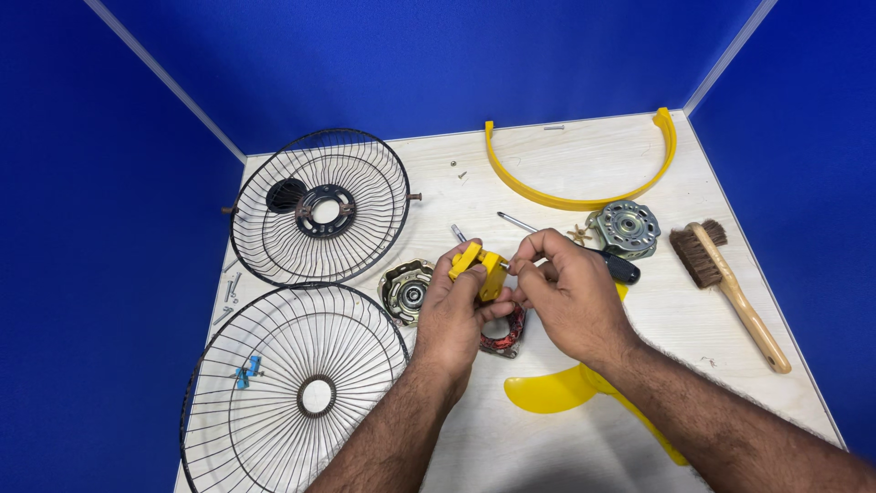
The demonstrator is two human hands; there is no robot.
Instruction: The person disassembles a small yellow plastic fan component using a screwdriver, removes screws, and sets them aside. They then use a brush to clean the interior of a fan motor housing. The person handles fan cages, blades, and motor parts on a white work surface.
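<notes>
Head view: our left hand (453,315) clamps a small yellow bracket (482,267) above mid-table, steadying it; our right hand (566,292) pinches its metal pin (505,264). Beside us: motor housing (405,290), screwdriver (584,253), two wire fan guards (318,205), brush (730,288).

Lighting: bright, even, from overhead. Shadows: soft, short, beneath the hands (511,301) on the table (566,164). Glare: none. Focus: sharp throughout; slight wide-angle bending at edges.
</notes>
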